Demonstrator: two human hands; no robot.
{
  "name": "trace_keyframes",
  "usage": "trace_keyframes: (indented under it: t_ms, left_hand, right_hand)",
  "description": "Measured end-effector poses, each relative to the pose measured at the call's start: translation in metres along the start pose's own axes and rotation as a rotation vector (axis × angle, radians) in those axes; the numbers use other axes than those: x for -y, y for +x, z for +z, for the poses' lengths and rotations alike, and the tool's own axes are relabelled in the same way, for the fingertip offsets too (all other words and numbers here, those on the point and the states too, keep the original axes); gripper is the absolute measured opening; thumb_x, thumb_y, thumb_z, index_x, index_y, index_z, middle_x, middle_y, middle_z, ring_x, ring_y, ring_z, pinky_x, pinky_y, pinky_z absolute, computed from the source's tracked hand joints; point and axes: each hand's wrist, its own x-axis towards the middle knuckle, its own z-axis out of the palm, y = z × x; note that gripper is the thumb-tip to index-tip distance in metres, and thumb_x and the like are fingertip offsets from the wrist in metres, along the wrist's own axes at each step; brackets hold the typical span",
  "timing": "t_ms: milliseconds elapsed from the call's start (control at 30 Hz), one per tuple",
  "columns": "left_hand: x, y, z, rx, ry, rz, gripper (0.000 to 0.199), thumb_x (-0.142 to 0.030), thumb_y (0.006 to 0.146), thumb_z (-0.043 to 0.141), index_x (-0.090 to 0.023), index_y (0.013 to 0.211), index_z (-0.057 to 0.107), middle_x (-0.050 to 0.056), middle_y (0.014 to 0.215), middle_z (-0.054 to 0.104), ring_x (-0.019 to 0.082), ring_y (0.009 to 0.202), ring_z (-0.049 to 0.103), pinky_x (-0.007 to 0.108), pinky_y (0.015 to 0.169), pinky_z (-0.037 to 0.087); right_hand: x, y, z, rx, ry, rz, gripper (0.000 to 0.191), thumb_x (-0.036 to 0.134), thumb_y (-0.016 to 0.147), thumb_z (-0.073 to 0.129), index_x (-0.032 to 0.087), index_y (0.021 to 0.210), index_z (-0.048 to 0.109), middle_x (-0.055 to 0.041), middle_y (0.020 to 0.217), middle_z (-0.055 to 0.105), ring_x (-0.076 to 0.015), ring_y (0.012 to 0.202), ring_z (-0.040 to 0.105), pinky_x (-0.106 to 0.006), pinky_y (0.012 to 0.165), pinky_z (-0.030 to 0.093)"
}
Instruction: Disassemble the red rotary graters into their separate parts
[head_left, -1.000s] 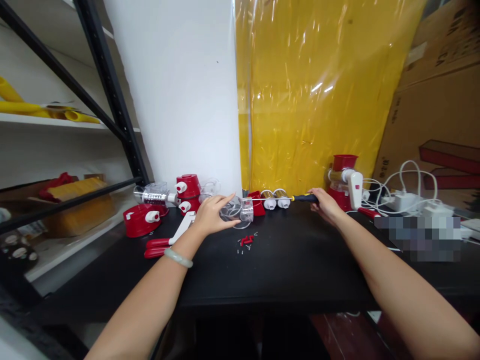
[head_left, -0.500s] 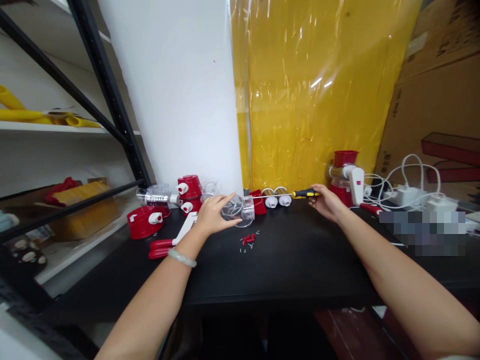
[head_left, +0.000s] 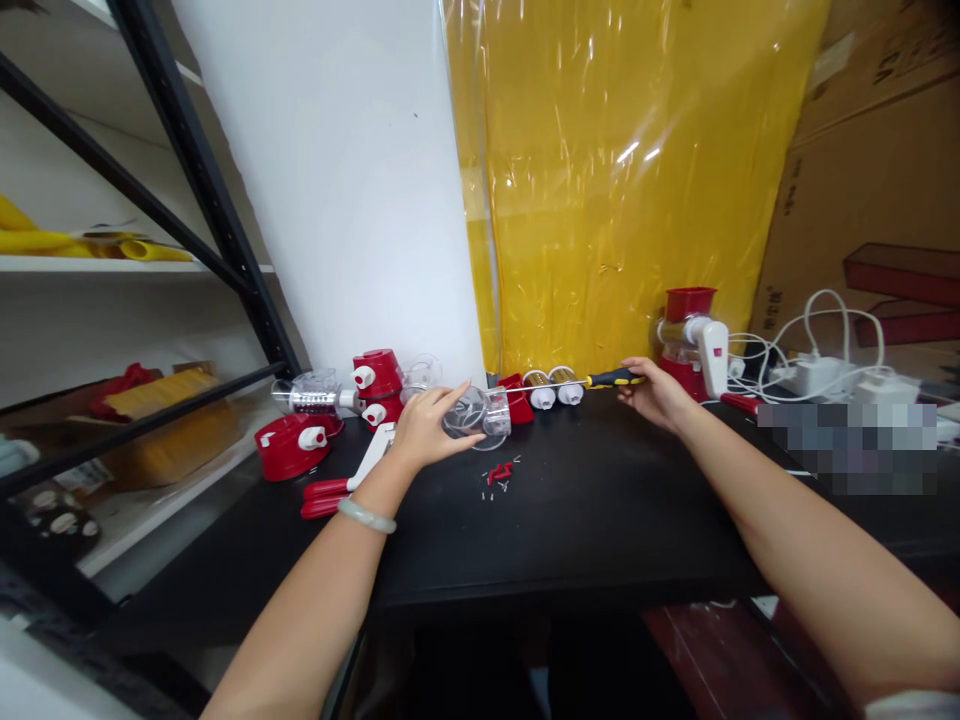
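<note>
My left hand [head_left: 431, 428] grips a clear plastic grater housing [head_left: 496, 415] on its side, fingers over the top and thumb below. The handle of a black-and-yellow screwdriver [head_left: 616, 378] is in my right hand [head_left: 654, 393]. Its long shaft runs level to the left, with the tip at the housing's right end; exactly what it touches is too small to see. On the black table in front of the housing lie small red parts [head_left: 501, 471] with several tiny screws [head_left: 504, 487] around them. Two grater drums [head_left: 540, 390] stand behind the screwdriver shaft.
At the left are red bases [head_left: 289, 447], another clear housing [head_left: 315, 385] and red-handled cranks [head_left: 326, 490]. An assembled red-and-white grater [head_left: 690, 345] stands right of my right hand, near white cables and plugs [head_left: 817, 375]. A black-framed shelf [head_left: 247, 270] borders the left side.
My right hand and the screwdriver have risen slightly, and the handle looks turned in the fingers. The left hand keeps its hold on the housing. The camera view has shifted a little.
</note>
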Motion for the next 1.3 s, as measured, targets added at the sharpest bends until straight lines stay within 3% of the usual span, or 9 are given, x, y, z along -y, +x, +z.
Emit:
trace_keyframes:
  t_ms: [100, 300, 433, 533, 733, 933, 1100, 1167, 1300]
  left_hand:
    - [0.0, 0.0, 0.0, -0.007, -0.006, -0.009, 0.08, -0.057, 0.073, 0.068, -0.025, 0.142, 0.043, 0.009, 0.108, 0.064, 0.026, 0.1, 0.058, 0.039, 0.087, 0.044]
    - [0.0, 0.0, -0.001, -0.006, -0.006, -0.008, 0.078, -0.056, 0.074, 0.067, -0.024, 0.141, 0.044, 0.009, 0.108, 0.063, 0.026, 0.1, 0.058, 0.04, 0.088, 0.044]
    - [0.0, -0.001, 0.0, -0.01, -0.006, -0.009, 0.079, -0.057, 0.073, 0.068, -0.025, 0.141, 0.044, 0.009, 0.109, 0.063, 0.026, 0.101, 0.058, 0.04, 0.088, 0.044]
    - [0.001, -0.001, 0.001, -0.007, 0.0, -0.005, 0.079, -0.057, 0.073, 0.068, -0.025, 0.141, 0.045, 0.009, 0.108, 0.064, 0.026, 0.101, 0.058, 0.04, 0.088, 0.044]
    - [0.0, 0.0, 0.0, -0.011, 0.009, 0.012, 0.078, -0.057, 0.073, 0.067, -0.024, 0.14, 0.045, 0.009, 0.109, 0.064, 0.026, 0.1, 0.058, 0.039, 0.087, 0.044]
    - [0.0, 0.0, 0.001, -0.015, 0.024, 0.01, 0.079, -0.058, 0.073, 0.067, -0.023, 0.14, 0.046, 0.009, 0.104, 0.064, 0.026, 0.096, 0.059, 0.038, 0.085, 0.045]
    - [0.001, 0.0, 0.001, -0.031, 0.017, 0.012, 0.078, -0.057, 0.073, 0.068, -0.022, 0.14, 0.046, 0.009, 0.104, 0.064, 0.025, 0.097, 0.059, 0.038, 0.085, 0.045]
    - [0.002, 0.0, 0.001, -0.025, 0.017, 0.018, 0.078, -0.056, 0.073, 0.068, -0.022, 0.14, 0.046, 0.008, 0.104, 0.064, 0.025, 0.097, 0.058, 0.038, 0.085, 0.045]
    - [0.002, -0.001, 0.002, -0.024, 0.001, 0.018, 0.08, -0.056, 0.072, 0.069, -0.025, 0.141, 0.044, 0.009, 0.108, 0.064, 0.026, 0.099, 0.058, 0.04, 0.089, 0.044]
  right_hand:
    - [0.001, 0.0, -0.002, 0.046, 0.093, 0.074, 0.019, 0.036, 0.071, 0.062, 0.025, 0.085, 0.055, 0.0013, 0.07, 0.06, -0.0144, 0.058, 0.057, -0.029, 0.054, 0.048]
    - [-0.007, 0.002, -0.001, -0.011, -0.107, -0.006, 0.024, 0.043, 0.075, 0.066, 0.022, 0.073, 0.053, 0.0068, 0.044, 0.039, -0.0084, 0.038, 0.034, -0.023, 0.042, 0.036]
    - [0.001, 0.0, -0.001, 0.036, 0.082, -0.014, 0.025, 0.024, 0.065, 0.069, 0.027, 0.086, 0.054, 0.0042, 0.069, 0.059, -0.0123, 0.06, 0.056, -0.025, 0.056, 0.047]
    - [0.006, -0.003, -0.001, 0.111, 0.182, 0.061, 0.02, 0.033, 0.07, 0.064, 0.025, 0.086, 0.056, -0.0003, 0.074, 0.063, -0.0168, 0.067, 0.061, -0.03, 0.059, 0.05]
    - [-0.002, 0.0, 0.001, -0.041, -0.073, 0.015, 0.025, 0.039, 0.076, 0.065, 0.022, 0.066, 0.05, 0.0066, 0.041, 0.037, -0.0084, 0.036, 0.031, -0.024, 0.041, 0.035]
    - [0.007, -0.003, 0.0, 0.067, 0.221, 0.078, 0.016, 0.025, 0.067, 0.063, 0.025, 0.083, 0.056, 0.0004, 0.074, 0.063, -0.0168, 0.068, 0.061, -0.032, 0.063, 0.051]
    - [-0.001, -0.002, 0.001, 0.013, -0.021, 0.126, 0.03, 0.05, 0.081, 0.057, 0.022, 0.073, 0.053, 0.0031, 0.047, 0.047, -0.0109, 0.038, 0.041, -0.026, 0.042, 0.036]
    - [-0.004, -0.001, 0.002, -0.007, -0.043, 0.08, 0.024, 0.042, 0.078, 0.064, 0.022, 0.073, 0.051, 0.0066, 0.044, 0.041, -0.0082, 0.035, 0.033, -0.025, 0.041, 0.034]
    - [0.004, -0.003, 0.001, 0.041, 0.102, 0.053, 0.019, 0.022, 0.069, 0.064, 0.026, 0.084, 0.053, 0.004, 0.067, 0.058, -0.0123, 0.057, 0.056, -0.027, 0.058, 0.048]
